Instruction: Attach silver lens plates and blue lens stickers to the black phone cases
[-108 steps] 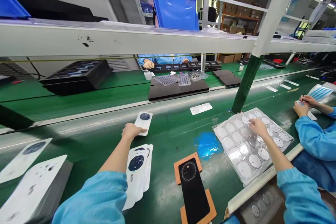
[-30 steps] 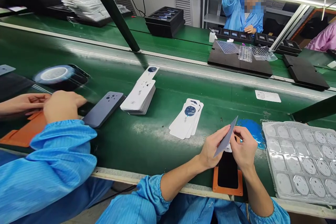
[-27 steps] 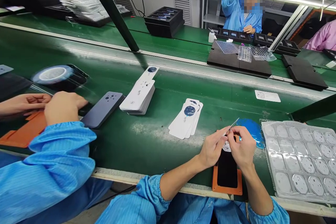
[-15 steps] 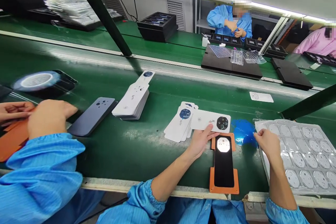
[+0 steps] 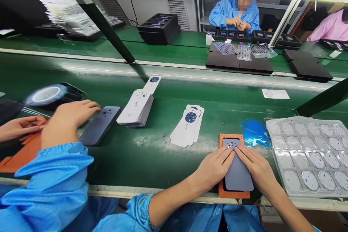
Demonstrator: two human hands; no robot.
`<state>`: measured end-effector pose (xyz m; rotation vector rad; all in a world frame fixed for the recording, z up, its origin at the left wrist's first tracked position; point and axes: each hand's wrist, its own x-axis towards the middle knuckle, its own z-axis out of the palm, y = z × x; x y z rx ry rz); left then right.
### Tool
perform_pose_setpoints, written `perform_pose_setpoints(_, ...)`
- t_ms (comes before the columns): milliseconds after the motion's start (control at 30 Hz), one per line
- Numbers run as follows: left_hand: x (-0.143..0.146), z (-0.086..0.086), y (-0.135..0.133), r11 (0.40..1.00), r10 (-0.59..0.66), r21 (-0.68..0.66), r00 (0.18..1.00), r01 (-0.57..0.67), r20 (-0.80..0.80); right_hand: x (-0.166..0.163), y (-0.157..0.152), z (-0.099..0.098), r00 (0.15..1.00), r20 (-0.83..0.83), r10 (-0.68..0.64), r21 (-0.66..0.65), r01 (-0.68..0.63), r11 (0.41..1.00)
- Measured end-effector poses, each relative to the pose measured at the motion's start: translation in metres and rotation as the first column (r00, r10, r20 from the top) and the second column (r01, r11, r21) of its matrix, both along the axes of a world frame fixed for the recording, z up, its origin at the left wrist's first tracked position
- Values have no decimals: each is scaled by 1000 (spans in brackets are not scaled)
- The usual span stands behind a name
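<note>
Over the orange fixture [image 5: 221, 193], a grey phone back cover [image 5: 238, 174] lies slightly askew, its lower right corner reaching past the frame. My left hand [image 5: 216, 165] has its fingertips on the cover's upper left, by the camera holes. From the other side, my right hand [image 5: 254, 163] presses its fingers along the upper right edge. Both hands hold the cover between them. The fixture's black middle is mostly covered. A crumpled blue film [image 5: 255, 133] lies just beyond my right hand. To the left is a fanned pile of white cards [image 5: 181, 134] with printed camera circles.
A clear tray [image 5: 288, 148] of round white pieces stands at the right. Further left are a white card stack [image 5: 133, 110] and another grey cover [image 5: 96, 130]. A co-worker's hand [image 5: 67, 116] works there beside a tape roll [image 5: 45, 96]. A slanted post [image 5: 320, 98] rises at right.
The white card with the dark camera circle has left my left hand and is out of sight. Both hands have come together on a grey cover over the fixture. My right hand has left the blue film.
</note>
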<state>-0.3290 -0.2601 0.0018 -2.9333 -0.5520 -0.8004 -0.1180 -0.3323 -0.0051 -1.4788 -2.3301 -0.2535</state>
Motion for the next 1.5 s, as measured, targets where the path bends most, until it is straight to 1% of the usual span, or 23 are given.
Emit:
perform_pose_setpoints(100, -1, -4, 4, 1000, 17, -5, 1000, -17, -25, 4, 2, -3, 999, 33, 12, 10, -12, 1000)
perform_pose_setpoints(233, -4, -7, 8, 999, 28, -41, 997, -30, -67, 4, 5, 2, 998, 57, 25, 39, -27, 999)
perform_pose_setpoints(400, -6, -16, 13, 998, 5, -59, 995, -11, -98, 3, 5, 3, 996, 83, 30, 40, -33, 999)
perform_pose_setpoints(533, -7, -23, 15, 997, 21, -65, 986, -32, -166, 2, 6, -1, 990, 137, 40, -12, -39, 999)
perform_pose_setpoints(633, -9, -21, 14, 997, 26, -67, 972, -43, -235, 1, 6, -6, 987, 152, 60, -76, -48, 996)
perform_pose_setpoints(733, -10, -18, 12, 998, 6, -63, 957, -26, -289, 2, 4, -8, 986, 156, 67, -135, -46, 990)
perform_pose_setpoints(900, -13, -23, 6, 999, 23, -19, 966, -28, -259, 4, -3, -8, 987, 135, 87, -176, -63, 982)
perform_pose_setpoints(967, -14, -26, 5, 1000, 16, -21, 969, -22, -246, 4, -7, -7, 989, 123, 87, -181, -63, 982)
perform_pose_setpoints(1100, -15, -22, 5, 997, -11, -83, 964, -11, -265, 1, -10, -6, 991, 112, 74, -210, -49, 977)
perform_pose_setpoints(1233, -13, -13, 7, 993, -51, -117, 946, 14, -321, -6, -10, -7, 982, 174, 68, -220, -28, 975)
perform_pose_setpoints(1367, -13, -11, 5, 992, -57, -128, 938, 14, -341, -9, -12, -9, 975, 208, 80, -177, -43, 983)
perform_pose_setpoints(1500, -20, -8, 8, 978, -82, -208, 944, 14, -320, -4, -14, -15, 991, 124, 46, -110, -32, 993)
